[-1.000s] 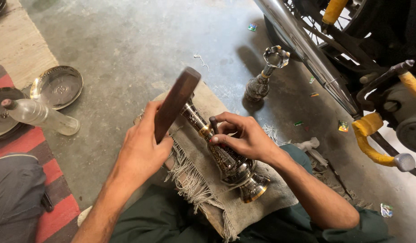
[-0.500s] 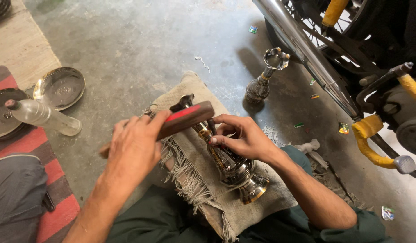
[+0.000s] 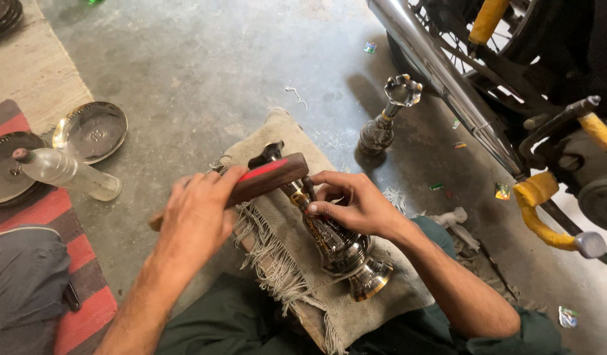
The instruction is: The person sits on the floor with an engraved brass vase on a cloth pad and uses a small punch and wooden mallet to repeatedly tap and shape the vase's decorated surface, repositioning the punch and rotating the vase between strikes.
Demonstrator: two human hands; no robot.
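Head view: my left hand (image 3: 197, 213) is closed around a mallet (image 3: 267, 177), its head just above the brass lamp (image 3: 336, 246). My right hand (image 3: 352, 204) pinches a punch (image 3: 308, 189) against that lamp, which lies on the burlap (image 3: 277, 227).

A dark wooden mallet with a red stripe (image 3: 267, 179) lies near-horizontal at centre frame, above a shiny engraved brass lamp stand (image 3: 329, 236) lying slantwise on frayed burlap, flared base toward lower right.
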